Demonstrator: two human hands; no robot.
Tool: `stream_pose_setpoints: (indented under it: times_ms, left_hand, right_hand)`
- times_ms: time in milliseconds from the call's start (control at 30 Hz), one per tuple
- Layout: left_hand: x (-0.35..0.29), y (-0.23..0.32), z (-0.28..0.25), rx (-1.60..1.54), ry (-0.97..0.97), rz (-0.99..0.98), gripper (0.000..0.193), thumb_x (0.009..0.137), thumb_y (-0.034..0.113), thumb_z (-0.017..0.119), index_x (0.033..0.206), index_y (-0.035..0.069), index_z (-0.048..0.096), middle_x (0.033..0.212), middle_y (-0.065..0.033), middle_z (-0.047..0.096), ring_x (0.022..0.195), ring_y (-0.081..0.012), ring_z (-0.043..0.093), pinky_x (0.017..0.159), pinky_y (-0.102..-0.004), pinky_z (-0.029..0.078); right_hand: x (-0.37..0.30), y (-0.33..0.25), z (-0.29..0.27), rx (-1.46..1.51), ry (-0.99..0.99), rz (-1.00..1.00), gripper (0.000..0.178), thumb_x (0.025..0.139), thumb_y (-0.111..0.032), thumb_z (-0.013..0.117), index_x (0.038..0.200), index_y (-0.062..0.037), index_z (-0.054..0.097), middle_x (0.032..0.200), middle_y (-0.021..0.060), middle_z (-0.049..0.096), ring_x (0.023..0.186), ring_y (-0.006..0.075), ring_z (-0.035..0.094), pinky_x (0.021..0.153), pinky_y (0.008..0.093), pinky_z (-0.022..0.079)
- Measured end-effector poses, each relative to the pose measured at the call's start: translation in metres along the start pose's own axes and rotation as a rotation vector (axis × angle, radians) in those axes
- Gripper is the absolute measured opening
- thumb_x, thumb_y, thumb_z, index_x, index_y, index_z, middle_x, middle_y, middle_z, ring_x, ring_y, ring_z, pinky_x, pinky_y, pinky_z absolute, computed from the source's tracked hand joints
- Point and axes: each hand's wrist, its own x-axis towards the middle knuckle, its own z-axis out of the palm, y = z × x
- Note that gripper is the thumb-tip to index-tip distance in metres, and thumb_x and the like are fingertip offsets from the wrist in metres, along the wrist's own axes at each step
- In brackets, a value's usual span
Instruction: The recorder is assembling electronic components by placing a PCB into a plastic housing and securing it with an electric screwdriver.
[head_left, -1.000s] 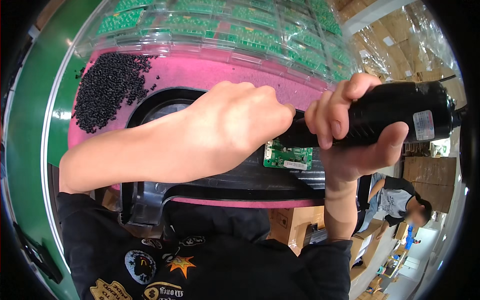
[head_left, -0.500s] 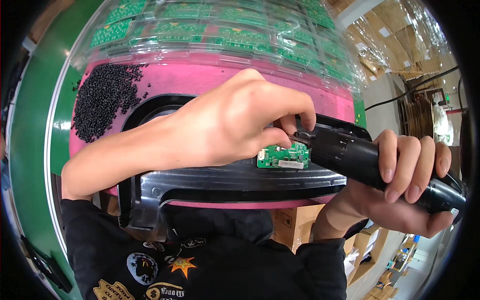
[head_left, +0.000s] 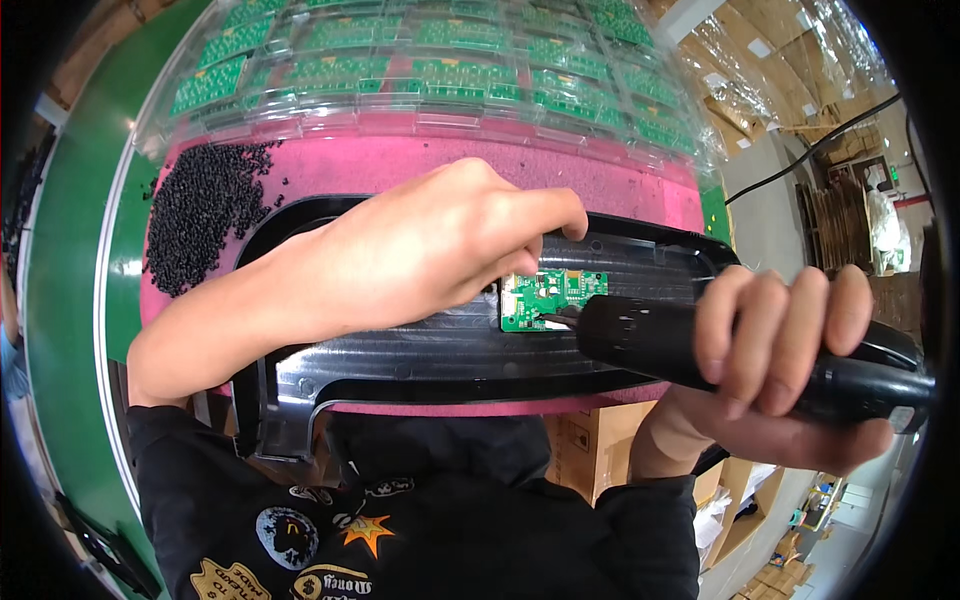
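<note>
My right hand (head_left: 780, 350) is wrapped round a black electric screwdriver (head_left: 640, 335), held nearly level and pointing left. Its bit end is over the lower part of a small green circuit board (head_left: 530, 290); whether the tip touches a screw cannot be made out. The board lies inside a long black plastic housing (head_left: 400, 365). Above the board's left side hovers my left hand (head_left: 455, 235), its index finger stretched out and apart from the thumb. No object shows between those two fingers; the other fingers and the palm are hidden.
A heap of small black screws (head_left: 205, 215) lies on the pink mat (head_left: 330, 155) at the left. Clear plastic trays (head_left: 420, 105) of green boards stand along the back. A black cable (head_left: 810, 150) hangs at the right, and a cardboard box (head_left: 600, 450) stands below the table edge.
My left hand has drawn away from the screwdriver's bit, its thumb and index finger parting. The screwdriver has moved left and slightly down, from the board's upper right to its lower part.
</note>
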Motion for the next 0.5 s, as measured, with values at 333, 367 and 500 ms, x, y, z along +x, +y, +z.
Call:
stream_pose_setpoints:
  times_ms: [333, 367, 500]
  left_hand:
    - [-0.004, 0.0, 0.001, 0.151, 0.052, 0.028, 0.041, 0.074, -0.013, 0.061, 0.112, -0.002, 0.055, 0.077, -0.0161, 0.059, 0.072, -0.0342, 0.062, 0.062, -0.0402, 0.048]
    - [-0.005, -0.001, 0.001, 0.151, 0.056, 0.025, 0.041, 0.074, -0.013, 0.061, 0.112, -0.002, 0.055, 0.077, -0.0161, 0.059, 0.072, -0.0342, 0.062, 0.062, -0.0402, 0.048]
    - [-0.007, -0.012, 0.01, 0.188, 0.155, 0.082, 0.036, 0.076, -0.011, 0.062, 0.111, -0.003, 0.055, 0.085, -0.017, 0.062, 0.075, -0.0348, 0.063, 0.063, -0.0409, 0.049]
  right_hand:
    - [-0.012, 0.03, -0.006, -0.021, -0.133, 0.12, 0.063, 0.078, -0.061, 0.074, 0.099, -0.0077, 0.048, 0.063, 0.0013, 0.054, 0.044, 0.0119, 0.049, 0.045, 0.0267, 0.042]
    - [-0.012, 0.032, -0.006, -0.026, -0.135, 0.119, 0.063, 0.078, -0.061, 0.074, 0.099, -0.0076, 0.048, 0.064, 0.0013, 0.054, 0.044, 0.012, 0.05, 0.045, 0.0266, 0.041]
    - [-0.013, 0.037, -0.006, -0.01, -0.162, 0.103, 0.065, 0.077, -0.061, 0.075, 0.099, -0.0071, 0.048, 0.064, 0.0015, 0.055, 0.044, 0.0122, 0.05, 0.045, 0.0262, 0.041]
